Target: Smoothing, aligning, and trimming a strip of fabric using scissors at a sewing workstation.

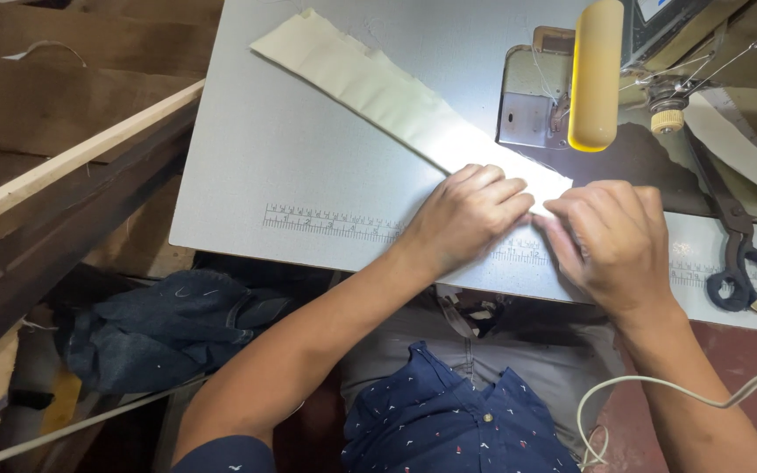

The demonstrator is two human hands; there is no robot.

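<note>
Both my left hand [470,215] and right hand [611,236] press flat, grip holding nothing, on the long cream fabric strip [378,88] at frame centre, on the grey surface [291,166].

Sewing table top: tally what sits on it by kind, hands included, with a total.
Cream fabric strip: 1
Black-handled scissors: 1
Sewing machine: 1
Hands, left hand and right hand, both pressing the strip's near end: 2
Total: 5
</note>
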